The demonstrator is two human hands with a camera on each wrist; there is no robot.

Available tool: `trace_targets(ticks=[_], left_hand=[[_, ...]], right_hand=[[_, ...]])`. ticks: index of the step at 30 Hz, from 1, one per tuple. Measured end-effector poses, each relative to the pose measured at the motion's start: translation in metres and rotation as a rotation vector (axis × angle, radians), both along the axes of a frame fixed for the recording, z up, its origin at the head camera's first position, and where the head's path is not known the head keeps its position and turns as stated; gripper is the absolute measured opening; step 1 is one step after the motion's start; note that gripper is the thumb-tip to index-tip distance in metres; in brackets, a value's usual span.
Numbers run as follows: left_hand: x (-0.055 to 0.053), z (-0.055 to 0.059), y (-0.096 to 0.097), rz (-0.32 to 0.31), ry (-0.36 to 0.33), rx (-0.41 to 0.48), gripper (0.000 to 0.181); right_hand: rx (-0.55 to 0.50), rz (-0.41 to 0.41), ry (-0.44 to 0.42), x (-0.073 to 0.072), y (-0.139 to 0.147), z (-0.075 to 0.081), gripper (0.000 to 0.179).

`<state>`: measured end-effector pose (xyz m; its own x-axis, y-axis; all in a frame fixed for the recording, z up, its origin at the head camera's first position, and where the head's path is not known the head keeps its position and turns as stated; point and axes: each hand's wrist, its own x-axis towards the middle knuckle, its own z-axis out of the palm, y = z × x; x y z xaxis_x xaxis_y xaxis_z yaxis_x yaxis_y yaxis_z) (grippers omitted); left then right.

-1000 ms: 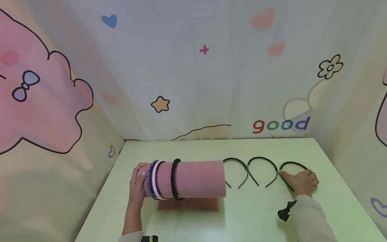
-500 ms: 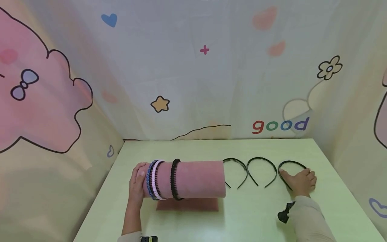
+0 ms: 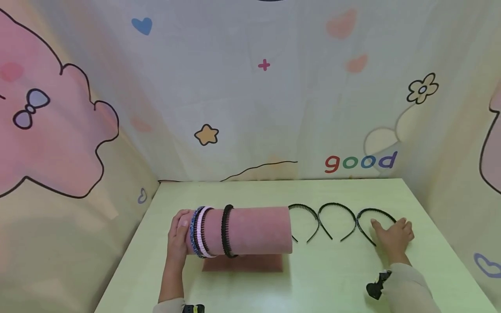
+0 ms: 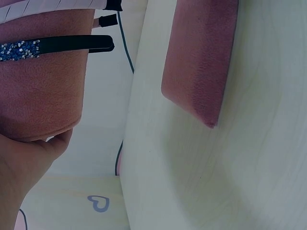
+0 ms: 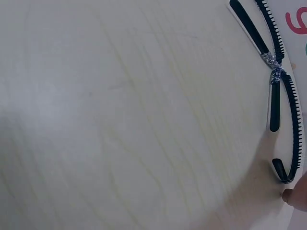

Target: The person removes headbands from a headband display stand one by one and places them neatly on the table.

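My left hand (image 3: 179, 234) grips the left end of a pink velvety headband stand (image 3: 260, 230), a thick horizontal cylinder on a base (image 3: 242, 264). Around the cylinder sit a blue glittery headband (image 4: 19, 51) nearest that hand, a lilac one (image 3: 200, 228) beside it and a black one (image 3: 225, 232) further right. My right hand (image 3: 394, 238) is spread at the right side of a black toothed headband (image 3: 376, 209) lying on the table, thumb apart from the band. In the right wrist view, a fingertip (image 5: 289, 195) shows right at the band's end.
Two more black headbands, a middle one (image 3: 334, 204) and a left one (image 3: 313, 213) partly hidden by the stand, lie in a row on the pale table (image 3: 325, 278). A printed cloth (image 3: 250, 108) hangs behind and along the sides.
The right thumb has come away from the rightmost headband, and the right hand has drawn slightly to the right. That headband now lies close against the middle one. The left hand stays put.
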<state>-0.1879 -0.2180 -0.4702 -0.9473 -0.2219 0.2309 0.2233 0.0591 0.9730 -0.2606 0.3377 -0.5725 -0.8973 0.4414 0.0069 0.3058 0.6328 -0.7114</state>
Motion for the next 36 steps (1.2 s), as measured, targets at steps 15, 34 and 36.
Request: trace_targets(ticks=[15, 34, 36], left_hand=[[0.002, -0.002, -0.001, 0.006, 0.004, -0.008, 0.034], [-0.007, -0.022, -0.009, -0.011, 0.016, -0.002, 0.034], [-0.005, -0.016, -0.007, -0.012, 0.02, -0.004, 0.034]], right_hand=[[-0.267, -0.114, 0.177, 0.021, -0.049, 0.02, 0.082], [-0.571, 0.068, 0.213, 0.057, -0.117, 0.071, 0.075], [-0.574, 0.081, 0.247, 0.058, -0.122, 0.077, 0.073]])
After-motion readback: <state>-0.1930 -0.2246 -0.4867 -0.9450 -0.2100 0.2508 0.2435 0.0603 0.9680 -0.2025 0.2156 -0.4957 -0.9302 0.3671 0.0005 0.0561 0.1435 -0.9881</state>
